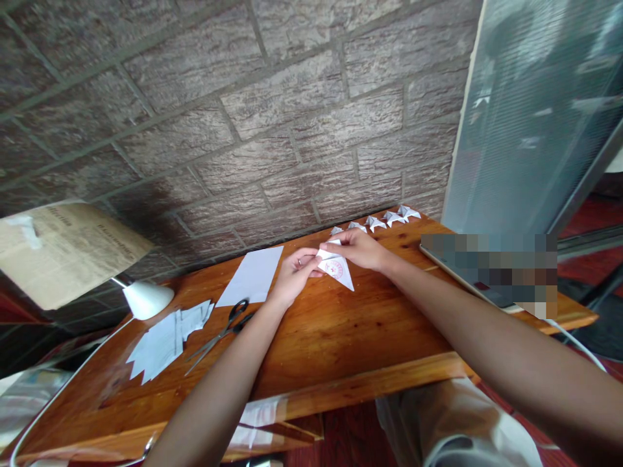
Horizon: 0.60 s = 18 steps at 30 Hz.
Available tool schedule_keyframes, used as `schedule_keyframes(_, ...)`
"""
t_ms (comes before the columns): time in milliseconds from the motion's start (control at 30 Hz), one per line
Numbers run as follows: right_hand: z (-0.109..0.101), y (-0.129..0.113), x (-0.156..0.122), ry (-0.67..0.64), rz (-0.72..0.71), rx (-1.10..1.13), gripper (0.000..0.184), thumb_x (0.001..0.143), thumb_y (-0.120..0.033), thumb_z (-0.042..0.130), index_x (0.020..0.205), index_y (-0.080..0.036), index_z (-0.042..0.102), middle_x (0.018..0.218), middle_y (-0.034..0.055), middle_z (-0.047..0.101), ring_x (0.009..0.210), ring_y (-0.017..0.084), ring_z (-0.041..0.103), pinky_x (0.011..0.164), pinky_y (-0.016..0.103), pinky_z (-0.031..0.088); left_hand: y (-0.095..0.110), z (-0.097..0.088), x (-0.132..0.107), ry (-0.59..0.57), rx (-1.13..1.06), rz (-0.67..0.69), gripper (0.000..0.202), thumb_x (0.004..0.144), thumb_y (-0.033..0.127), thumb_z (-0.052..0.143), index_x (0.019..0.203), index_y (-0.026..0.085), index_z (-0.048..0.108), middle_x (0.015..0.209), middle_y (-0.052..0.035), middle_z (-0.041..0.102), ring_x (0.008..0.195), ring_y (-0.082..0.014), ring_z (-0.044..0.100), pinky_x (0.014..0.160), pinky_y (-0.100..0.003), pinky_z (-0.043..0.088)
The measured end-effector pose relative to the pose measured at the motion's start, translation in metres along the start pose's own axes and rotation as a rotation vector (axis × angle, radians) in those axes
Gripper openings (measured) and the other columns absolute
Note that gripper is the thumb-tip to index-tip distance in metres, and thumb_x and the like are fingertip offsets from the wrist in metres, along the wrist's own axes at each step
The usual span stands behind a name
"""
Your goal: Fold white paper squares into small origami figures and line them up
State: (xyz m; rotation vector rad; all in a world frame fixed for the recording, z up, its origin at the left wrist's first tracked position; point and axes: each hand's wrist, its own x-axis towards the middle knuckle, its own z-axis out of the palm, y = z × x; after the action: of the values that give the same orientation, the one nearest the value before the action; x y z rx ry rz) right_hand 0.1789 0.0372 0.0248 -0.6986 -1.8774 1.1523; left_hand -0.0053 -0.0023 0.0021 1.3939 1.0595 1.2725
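Note:
Between both hands, above the wooden table (311, 350), is a piece of folded white paper (339, 271) with a red round stamp and a pointed lower end. My left hand (296, 272) pinches its left edge with thumb and fingers. On the upper right edge, my right hand (359, 248) has its fingers closed on the same paper. Folded paper figures (376, 224), several in a row, stand behind my hands along the wall side. A white paper sheet (250, 277) lies flat to the left of my left hand.
Black-handled scissors (221, 334) lie near my left forearm, beside a stack of cut paper pieces (165, 340). A lamp (146, 298) with a paper shade stands at the left. At the right lies a flat device (467, 279), partly blurred. A stone wall (292, 130) borders the table's back.

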Motion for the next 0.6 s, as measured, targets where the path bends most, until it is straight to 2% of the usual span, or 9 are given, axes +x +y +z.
schedule_keyframes(100, 0.0, -0.002, 0.0, -0.006, -0.013, -0.018, 0.054, 0.078, -0.063, 0.058, 0.068, -0.011, 0.065, 0.059, -0.0015, 0.054, 0.056, 0.009, 0.043, 0.053, 0.024, 0.03, -0.001, 0.002, 0.0, 0.015, 0.019, 0.026, 0.037, 0.066, 0.045, 0.078, 0.088, 0.016, 0.07, 0.077, -0.0033, 0.072, 0.067, -0.0139, 0.066, 0.063, -0.026, 0.056)
schedule_keyframes(233, -0.005, 0.0, 0.002, -0.033, -0.034, -0.019, 0.053, 0.076, -0.064, 0.061, 0.067, -0.011, 0.064, 0.059, -0.0012, 0.057, 0.054, 0.01, 0.045, 0.053, 0.023, 0.033, 0.0, 0.004, 0.001, 0.015, 0.025, 0.035, 0.038, 0.066, 0.047, 0.078, 0.086, 0.015, 0.071, 0.077, -0.0044, 0.072, 0.068, -0.0146, 0.066, 0.063, -0.026, 0.056)
schedule_keyframes(367, -0.017, 0.004, 0.005, -0.094, 0.056, 0.038, 0.053, 0.073, -0.065, 0.064, 0.072, -0.012, 0.068, 0.066, 0.0021, 0.067, 0.059, 0.012, 0.056, 0.058, 0.024, 0.044, 0.0, 0.004, 0.002, 0.037, 0.003, 0.017, 0.039, 0.063, 0.047, 0.08, 0.083, 0.015, 0.07, 0.075, -0.0042, 0.072, 0.067, -0.0143, 0.066, 0.062, -0.026, 0.056)
schedule_keyframes(533, -0.028, 0.002, 0.005, 0.159, 0.156, 0.142, 0.05, 0.07, -0.061, 0.071, 0.08, -0.013, 0.071, 0.08, 0.0091, 0.073, 0.068, 0.014, 0.064, 0.063, 0.025, 0.049, 0.001, -0.004, 0.003, 0.127, -0.039, 0.057, 0.038, 0.063, 0.046, 0.08, 0.083, 0.015, 0.068, 0.071, -0.0017, 0.07, 0.065, -0.0132, 0.066, 0.064, -0.026, 0.056)
schedule_keyframes(600, -0.025, 0.0, 0.004, 0.149, 0.158, 0.16, 0.046, 0.07, -0.057, 0.073, 0.085, -0.013, 0.072, 0.085, 0.009, 0.073, 0.073, 0.014, 0.065, 0.066, 0.024, 0.048, 0.001, -0.005, 0.003, 0.117, -0.032, 0.068, 0.039, 0.064, 0.046, 0.079, 0.085, 0.015, 0.069, 0.072, -0.002, 0.07, 0.066, -0.0132, 0.066, 0.065, -0.026, 0.056)
